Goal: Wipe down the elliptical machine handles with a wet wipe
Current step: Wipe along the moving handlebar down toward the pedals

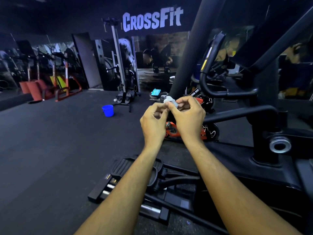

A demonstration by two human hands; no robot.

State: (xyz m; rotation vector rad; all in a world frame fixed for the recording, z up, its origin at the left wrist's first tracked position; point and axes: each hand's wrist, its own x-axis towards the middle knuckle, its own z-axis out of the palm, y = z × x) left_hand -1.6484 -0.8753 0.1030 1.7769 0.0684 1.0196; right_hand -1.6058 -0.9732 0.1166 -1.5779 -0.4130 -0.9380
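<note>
I have both hands up at centre view, working a small crumpled wipe [171,100] between them. My left hand [155,122] has its fingers curled, pinching the wipe's near edge; my right hand [187,116] pinches the bunched part between thumb and fingertips. The thick black handle [189,48] rises at one o'clock, well apart from the wipe, not yet touched. My worry: the wipe is wadded, so pulling it open with two tight pinches could tear it, or it could slip free and drop onto the dark floor [59,141]. A blue bucket [107,110] sits at ten o'clock.
</note>
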